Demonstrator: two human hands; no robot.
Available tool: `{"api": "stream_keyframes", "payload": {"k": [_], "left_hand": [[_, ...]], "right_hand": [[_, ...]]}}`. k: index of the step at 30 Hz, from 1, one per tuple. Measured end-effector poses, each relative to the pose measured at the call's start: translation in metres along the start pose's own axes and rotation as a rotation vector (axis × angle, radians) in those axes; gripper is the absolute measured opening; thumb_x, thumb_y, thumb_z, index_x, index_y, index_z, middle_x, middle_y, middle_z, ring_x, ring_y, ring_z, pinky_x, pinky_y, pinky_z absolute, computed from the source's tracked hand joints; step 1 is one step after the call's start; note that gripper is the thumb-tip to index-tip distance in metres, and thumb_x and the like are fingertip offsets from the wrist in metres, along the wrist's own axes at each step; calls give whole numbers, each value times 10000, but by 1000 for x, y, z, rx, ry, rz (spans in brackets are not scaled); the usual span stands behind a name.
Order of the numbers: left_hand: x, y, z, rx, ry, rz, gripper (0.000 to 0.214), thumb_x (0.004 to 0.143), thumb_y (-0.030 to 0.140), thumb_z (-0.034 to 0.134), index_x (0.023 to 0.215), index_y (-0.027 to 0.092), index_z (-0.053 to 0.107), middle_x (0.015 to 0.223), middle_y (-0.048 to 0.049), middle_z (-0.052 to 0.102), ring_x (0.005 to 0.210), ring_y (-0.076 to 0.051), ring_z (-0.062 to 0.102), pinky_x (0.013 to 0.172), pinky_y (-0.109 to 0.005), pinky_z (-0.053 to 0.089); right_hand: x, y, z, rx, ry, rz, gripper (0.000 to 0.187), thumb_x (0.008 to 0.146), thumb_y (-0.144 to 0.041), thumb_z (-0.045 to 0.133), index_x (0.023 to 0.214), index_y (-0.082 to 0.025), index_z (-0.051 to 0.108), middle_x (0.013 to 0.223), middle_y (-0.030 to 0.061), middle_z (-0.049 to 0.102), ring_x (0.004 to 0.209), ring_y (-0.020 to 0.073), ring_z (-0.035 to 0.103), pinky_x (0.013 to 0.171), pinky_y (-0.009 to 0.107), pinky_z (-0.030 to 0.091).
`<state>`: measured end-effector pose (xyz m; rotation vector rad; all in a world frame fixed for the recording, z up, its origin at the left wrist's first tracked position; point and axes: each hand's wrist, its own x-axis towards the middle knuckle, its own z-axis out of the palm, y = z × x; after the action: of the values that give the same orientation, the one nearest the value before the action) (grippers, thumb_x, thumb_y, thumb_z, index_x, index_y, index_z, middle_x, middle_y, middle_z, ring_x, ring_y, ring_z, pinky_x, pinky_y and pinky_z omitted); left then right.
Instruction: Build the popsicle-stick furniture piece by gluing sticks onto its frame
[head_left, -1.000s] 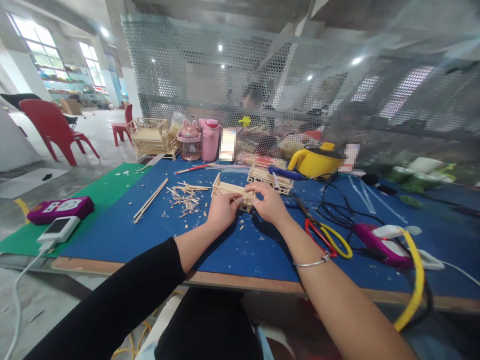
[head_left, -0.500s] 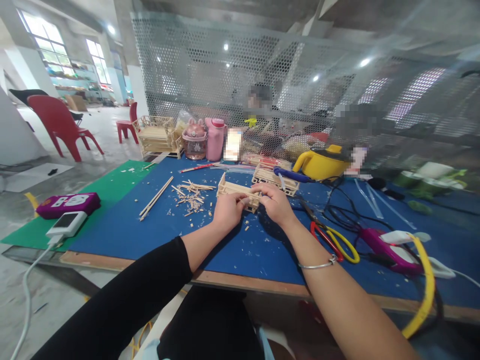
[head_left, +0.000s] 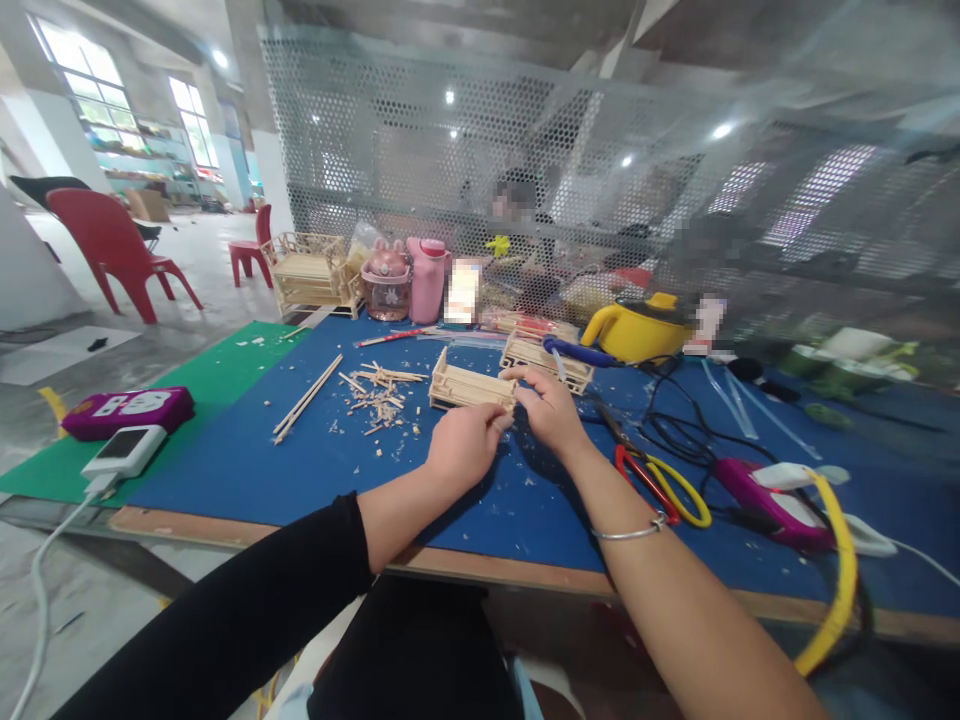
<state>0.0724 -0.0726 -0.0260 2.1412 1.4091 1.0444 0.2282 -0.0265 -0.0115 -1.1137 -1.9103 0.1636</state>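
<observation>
A small frame of wooden sticks (head_left: 466, 386) lies on the blue mat (head_left: 300, 455) in front of me. My left hand (head_left: 463, 449) is curled just below its right end, fingers pinched together at that end. My right hand (head_left: 550, 409) grips the same right end from the other side, fingers bent round it. The two hands nearly touch. Loose stick offcuts (head_left: 379, 392) and two long sticks (head_left: 306, 398) lie to the left. A second stick frame (head_left: 542, 359) sits behind my right hand.
Red-and-yellow scissors (head_left: 660, 477), black cables, a purple glue gun (head_left: 772, 492) and a yellow pot (head_left: 637, 325) crowd the right. A pink bottle (head_left: 428, 278), a pink cup (head_left: 385, 283) and a stick model (head_left: 311, 272) stand at the back. A person sits behind the mesh screen.
My left hand has slid back toward me and slightly right, off the frame's middle to its right end. The frame lies a little lower. My right hand has stayed at that end.
</observation>
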Motion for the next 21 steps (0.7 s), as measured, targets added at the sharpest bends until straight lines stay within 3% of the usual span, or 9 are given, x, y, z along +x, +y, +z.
{"api": "stream_keyframes", "payload": {"k": [4,15,21], "left_hand": [[16,-12,3,-101,46,-111,250,864,293,495,937,201,715,826,-51,734,782,-180,649,727,-247,453],[22,-19,6,-113,56,-81,228,848,250,519,952,218,718,846,-34,734,796,-169,642,734,-238,451],[23,-19,4,-125,59,-103,237,848,259,514,961,215,718,850,-47,737,799,-174,652,739,-250,464]], "right_hand": [[2,5,0,-17,6,-53,273,679,-122,430,768,-210,672,908,53,675,962,226,590,923,397,422],[3,1,5,-150,-24,-83,94,739,-291,639,710,-214,686,941,78,698,957,240,596,927,431,417],[6,-2,5,-143,-117,-90,120,799,-280,586,712,-220,643,954,66,692,976,230,579,915,426,416]]}}
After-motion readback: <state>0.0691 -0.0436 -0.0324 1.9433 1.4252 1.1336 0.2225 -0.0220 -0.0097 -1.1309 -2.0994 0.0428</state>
